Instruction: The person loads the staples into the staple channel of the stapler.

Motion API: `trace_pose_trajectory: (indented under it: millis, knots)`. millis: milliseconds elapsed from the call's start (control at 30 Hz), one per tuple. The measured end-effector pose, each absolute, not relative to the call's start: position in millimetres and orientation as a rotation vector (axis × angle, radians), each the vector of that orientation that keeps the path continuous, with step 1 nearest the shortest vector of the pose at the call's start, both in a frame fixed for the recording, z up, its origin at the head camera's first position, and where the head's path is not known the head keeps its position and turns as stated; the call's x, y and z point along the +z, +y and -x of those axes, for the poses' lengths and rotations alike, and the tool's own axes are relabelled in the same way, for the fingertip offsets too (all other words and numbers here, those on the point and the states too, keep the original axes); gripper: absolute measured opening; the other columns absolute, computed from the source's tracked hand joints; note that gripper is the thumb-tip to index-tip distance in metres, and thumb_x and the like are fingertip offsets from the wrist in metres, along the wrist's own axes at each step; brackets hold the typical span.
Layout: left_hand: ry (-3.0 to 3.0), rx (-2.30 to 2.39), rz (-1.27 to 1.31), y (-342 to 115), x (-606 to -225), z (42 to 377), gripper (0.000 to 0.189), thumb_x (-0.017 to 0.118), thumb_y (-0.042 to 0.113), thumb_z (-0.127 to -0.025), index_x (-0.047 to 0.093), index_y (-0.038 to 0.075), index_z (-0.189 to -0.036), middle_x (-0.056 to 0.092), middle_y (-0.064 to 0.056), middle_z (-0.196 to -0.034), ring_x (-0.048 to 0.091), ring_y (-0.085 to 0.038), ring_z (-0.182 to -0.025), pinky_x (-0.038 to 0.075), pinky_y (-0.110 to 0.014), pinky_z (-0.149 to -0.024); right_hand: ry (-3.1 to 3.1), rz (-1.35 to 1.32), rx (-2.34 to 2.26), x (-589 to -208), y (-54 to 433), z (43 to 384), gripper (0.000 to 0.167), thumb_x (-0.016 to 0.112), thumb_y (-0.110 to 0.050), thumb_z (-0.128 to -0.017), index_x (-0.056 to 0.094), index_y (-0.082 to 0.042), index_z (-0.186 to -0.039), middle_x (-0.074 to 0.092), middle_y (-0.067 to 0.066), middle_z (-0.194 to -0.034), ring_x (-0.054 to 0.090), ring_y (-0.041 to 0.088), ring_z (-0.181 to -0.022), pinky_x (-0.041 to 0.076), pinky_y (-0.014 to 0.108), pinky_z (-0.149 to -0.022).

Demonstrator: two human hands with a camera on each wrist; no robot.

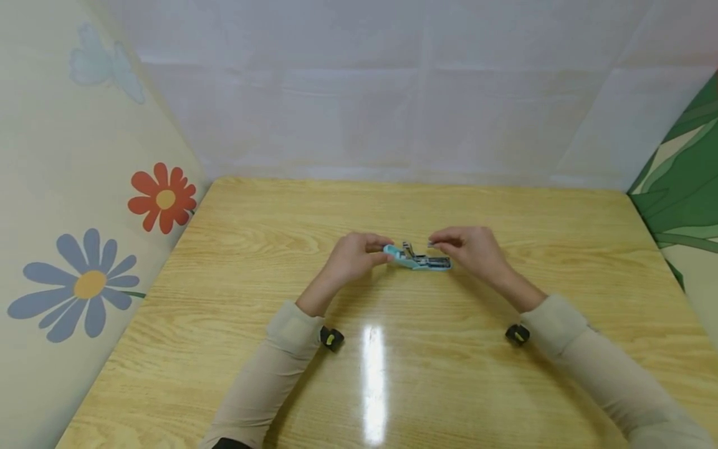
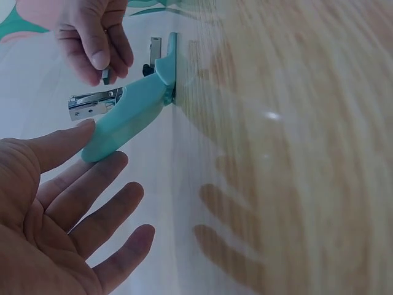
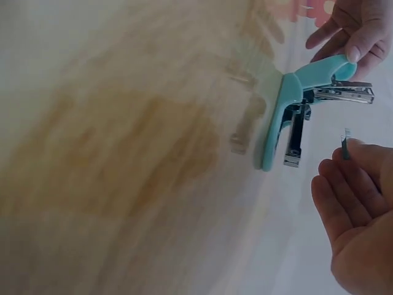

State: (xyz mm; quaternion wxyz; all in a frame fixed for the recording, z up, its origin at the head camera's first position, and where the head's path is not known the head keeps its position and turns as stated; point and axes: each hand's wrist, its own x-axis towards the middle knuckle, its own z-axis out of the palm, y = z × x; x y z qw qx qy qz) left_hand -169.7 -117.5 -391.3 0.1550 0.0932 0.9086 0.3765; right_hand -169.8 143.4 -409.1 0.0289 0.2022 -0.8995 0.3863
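A teal stapler (image 1: 407, 262) lies spread open on the table, its metal magazine (image 3: 295, 138) exposed above the base. Another metal part (image 2: 92, 106) sticks up from inside its raised cover (image 2: 126, 118). My left hand (image 1: 354, 255) pinches the end of that cover between thumb and index finger, the other fingers spread. Above the stapler's far side, my right hand (image 1: 474, 249) pinches a short strip of staples (image 3: 345, 145) between thumb and fingertips. The strip hangs apart from the magazine in the right wrist view.
The wooden table (image 1: 235, 262) stretches around both hands. A pale covered wall (image 1: 336, 118) stands along its far edge. Painted walls with flowers (image 1: 90, 285) and leaves (image 1: 690, 181) border the sides. A bright light reflection lies on the table in front.
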Motion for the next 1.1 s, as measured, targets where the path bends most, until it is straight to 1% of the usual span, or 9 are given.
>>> trace_pose_trajectory:
  millis: [200, 333, 533, 800, 1000, 1100]
  knots:
    - [2.609, 1.083, -0.277, -117, -392, 171, 0.036, 0.073, 0.031, -0.095, 0.071, 0.02, -0.129, 0.076, 0.0, -0.121, 0.067, -0.024, -0.121, 0.055, -0.043, -0.098, -2.844, -0.609, 1.129, -416, 145, 169, 0.017, 0.075, -0.011, -0.092, 0.079, -0.011, -0.108, 0.078, 0.01, -0.111, 0.076, 0.026, -0.098, 0.061, 0.04, -0.085]
    - [2.607, 1.088, -0.28, -117, -393, 171, 0.036, 0.073, 0.03, -0.095, 0.071, 0.019, -0.129, 0.076, 0.0, -0.12, 0.068, -0.023, -0.12, 0.055, -0.042, -0.097, -2.859, -0.61, 1.127, -419, 147, 169, 0.015, 0.076, -0.013, -0.091, 0.081, -0.012, -0.106, 0.078, 0.009, -0.109, 0.075, 0.027, -0.101, 0.06, 0.043, -0.086]
    - [2.6, 1.101, -0.265, -116, -392, 171, 0.034, 0.074, 0.029, -0.094, 0.073, 0.018, -0.126, 0.077, -0.001, -0.116, 0.07, -0.022, -0.116, 0.056, -0.04, -0.095, -2.899, -0.619, 1.128, -422, 148, 170, 0.014, 0.076, -0.013, -0.091, 0.081, -0.012, -0.104, 0.079, 0.008, -0.106, 0.076, 0.026, -0.1, 0.06, 0.044, -0.086]
    - [2.612, 1.074, -0.252, -115, -392, 171, 0.035, 0.075, 0.031, -0.093, 0.073, 0.019, -0.126, 0.077, 0.0, -0.116, 0.069, -0.022, -0.117, 0.055, -0.037, -0.089, -2.855, -0.671, 1.089, -427, 149, 167, 0.014, 0.077, -0.009, -0.089, 0.082, -0.012, -0.103, 0.08, 0.007, -0.103, 0.076, 0.026, -0.098, 0.06, 0.043, -0.085]
    - [2.615, 1.082, -0.261, -116, -392, 171, 0.035, 0.074, 0.031, -0.094, 0.073, 0.019, -0.127, 0.077, 0.0, -0.116, 0.069, -0.022, -0.117, 0.056, -0.038, -0.091, -2.826, -0.696, 1.068, -425, 149, 166, 0.014, 0.077, -0.009, -0.089, 0.082, -0.012, -0.102, 0.08, 0.007, -0.102, 0.077, 0.025, -0.095, 0.061, 0.042, -0.083]
    - [2.614, 1.083, -0.261, -116, -392, 171, 0.035, 0.074, 0.031, -0.094, 0.073, 0.019, -0.127, 0.077, 0.0, -0.116, 0.07, -0.021, -0.116, 0.056, -0.036, -0.088, -2.838, -0.706, 1.046, -425, 149, 167, 0.013, 0.077, -0.009, -0.09, 0.082, -0.012, -0.101, 0.08, 0.007, -0.102, 0.077, 0.025, -0.095, 0.061, 0.042, -0.083]
